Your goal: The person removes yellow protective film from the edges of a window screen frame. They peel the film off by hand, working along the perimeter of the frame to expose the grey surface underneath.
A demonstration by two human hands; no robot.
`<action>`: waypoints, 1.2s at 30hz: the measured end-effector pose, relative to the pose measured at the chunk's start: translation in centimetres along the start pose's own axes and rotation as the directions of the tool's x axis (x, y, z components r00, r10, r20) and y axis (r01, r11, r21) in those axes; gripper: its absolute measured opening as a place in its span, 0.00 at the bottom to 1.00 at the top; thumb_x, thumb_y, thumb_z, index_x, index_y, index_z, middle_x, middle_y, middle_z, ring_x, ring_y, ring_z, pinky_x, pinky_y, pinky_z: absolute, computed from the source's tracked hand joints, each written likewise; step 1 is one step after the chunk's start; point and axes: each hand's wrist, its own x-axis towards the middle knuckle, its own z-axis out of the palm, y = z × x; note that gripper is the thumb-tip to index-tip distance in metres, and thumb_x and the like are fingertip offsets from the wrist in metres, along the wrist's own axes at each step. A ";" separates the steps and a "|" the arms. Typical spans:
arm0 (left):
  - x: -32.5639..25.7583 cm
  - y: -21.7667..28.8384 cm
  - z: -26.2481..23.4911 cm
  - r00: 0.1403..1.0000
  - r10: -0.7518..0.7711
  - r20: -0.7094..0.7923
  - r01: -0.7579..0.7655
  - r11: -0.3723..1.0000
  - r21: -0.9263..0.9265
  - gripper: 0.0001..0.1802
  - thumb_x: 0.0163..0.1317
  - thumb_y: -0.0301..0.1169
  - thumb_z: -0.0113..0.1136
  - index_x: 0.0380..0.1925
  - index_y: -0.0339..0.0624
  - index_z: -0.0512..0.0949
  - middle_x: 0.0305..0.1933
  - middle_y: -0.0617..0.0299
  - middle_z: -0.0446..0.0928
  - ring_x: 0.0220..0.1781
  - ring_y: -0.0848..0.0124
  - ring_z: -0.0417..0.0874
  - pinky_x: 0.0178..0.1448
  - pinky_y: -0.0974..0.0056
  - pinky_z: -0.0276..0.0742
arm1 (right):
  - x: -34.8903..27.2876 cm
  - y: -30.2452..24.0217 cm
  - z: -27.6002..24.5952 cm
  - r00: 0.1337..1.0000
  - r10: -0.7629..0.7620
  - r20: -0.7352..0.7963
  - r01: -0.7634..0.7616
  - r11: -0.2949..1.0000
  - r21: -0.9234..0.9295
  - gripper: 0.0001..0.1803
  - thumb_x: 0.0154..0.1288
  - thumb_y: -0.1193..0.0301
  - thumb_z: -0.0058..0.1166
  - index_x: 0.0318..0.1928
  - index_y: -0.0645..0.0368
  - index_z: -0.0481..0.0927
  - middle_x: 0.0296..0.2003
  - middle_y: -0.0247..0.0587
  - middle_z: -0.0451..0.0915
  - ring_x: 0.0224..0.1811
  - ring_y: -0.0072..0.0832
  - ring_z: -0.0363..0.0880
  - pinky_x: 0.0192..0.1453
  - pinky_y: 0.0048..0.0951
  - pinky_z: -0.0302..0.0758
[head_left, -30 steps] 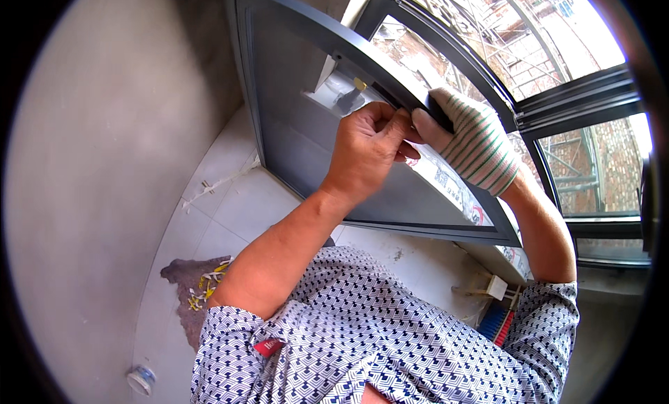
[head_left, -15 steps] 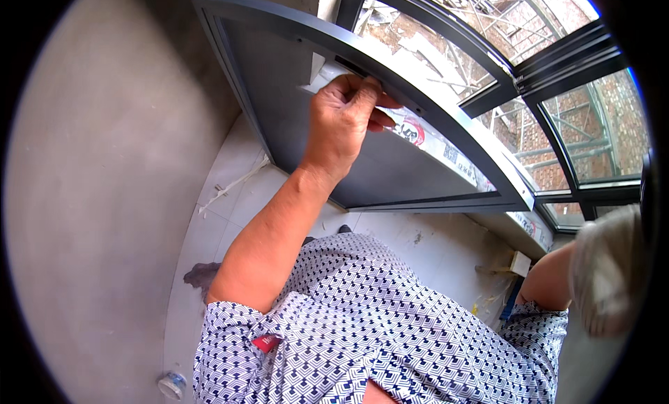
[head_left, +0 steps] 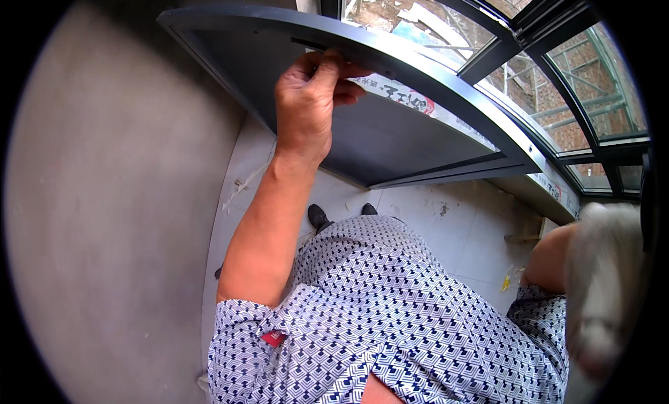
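A large dark grey framed screen panel [head_left: 251,76] stands tilted in front of me, its top edge curving across the view. My left hand [head_left: 310,97] is closed on its upper frame edge, the thumb over the frame beside a dark slot and the other fingers behind it. My right arm is bent at the far right. A beige cloth-like thing [head_left: 606,264] covers part of it, smeared by motion. Below that, my right hand [head_left: 596,359] is blurred at the picture's dark rim, and its fingers cannot be made out.
Dark-framed windows [head_left: 509,62] fill the upper right, with scaffolding outside. A ledge wrapped in printed white film [head_left: 557,188] runs beneath them. A bare grey wall [head_left: 125,195] rises at left. Pale floor tiles [head_left: 432,223] carry scraps and yellow bits [head_left: 507,282].
The panel's top edge and my left hand have shifted left and slightly up in view. My feet have come into sight below the panel. The beige thing at right remains blurred.
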 end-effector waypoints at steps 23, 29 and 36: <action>-8.4 18.9 1.4 0.585 0.386 0.713 -0.808 0.354 0.471 0.11 0.71 0.30 0.65 0.43 0.31 0.79 0.31 0.57 0.84 0.31 0.75 0.84 0.35 0.74 0.76 | -5.3 11.3 11.2 0.828 0.517 0.216 -0.353 0.780 -0.516 0.19 0.74 0.56 0.57 0.49 0.60 0.81 0.26 0.47 0.83 0.29 0.43 0.86 0.36 0.40 0.82; -8.1 20.7 0.5 0.563 0.319 0.762 -0.826 0.203 0.525 0.10 0.71 0.30 0.64 0.42 0.32 0.78 0.31 0.58 0.83 0.30 0.74 0.83 0.35 0.73 0.76 | -5.1 11.2 11.1 0.821 0.522 0.231 -0.359 0.787 -0.501 0.21 0.72 0.57 0.60 0.53 0.61 0.80 0.30 0.51 0.85 0.33 0.45 0.88 0.40 0.42 0.83; -8.3 21.3 0.1 0.598 0.305 0.742 -0.800 0.173 0.574 0.09 0.70 0.29 0.64 0.41 0.33 0.78 0.30 0.58 0.82 0.30 0.74 0.82 0.35 0.73 0.75 | -4.0 10.8 9.9 0.789 0.570 0.230 -0.396 0.757 -0.519 0.19 0.70 0.61 0.64 0.53 0.58 0.76 0.29 0.46 0.84 0.27 0.43 0.86 0.32 0.40 0.82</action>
